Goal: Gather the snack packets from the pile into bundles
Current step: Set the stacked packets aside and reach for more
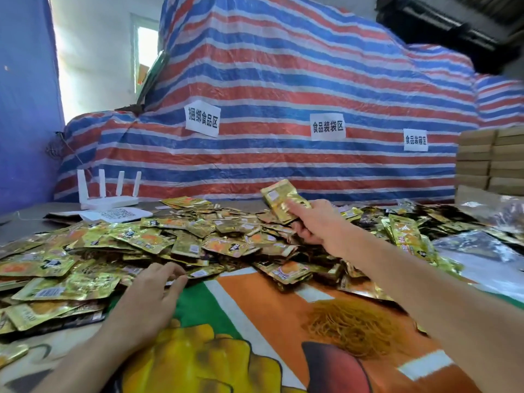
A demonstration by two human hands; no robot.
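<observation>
Right hand (317,225): raised above the far side of the heap, thumb laid across the front of a small stack of packets (279,198), fingers curled behind it.
Left hand (147,302): palm down, fingers (173,272) straight and slightly spread, tips touching the heap's near edge.
Heap of gold packets (158,239): spread across the printed cloth (255,307).
Rubber bands (351,327): loose clump on the cloth, under the right forearm.
Router (107,194): behind the heap, left.
</observation>
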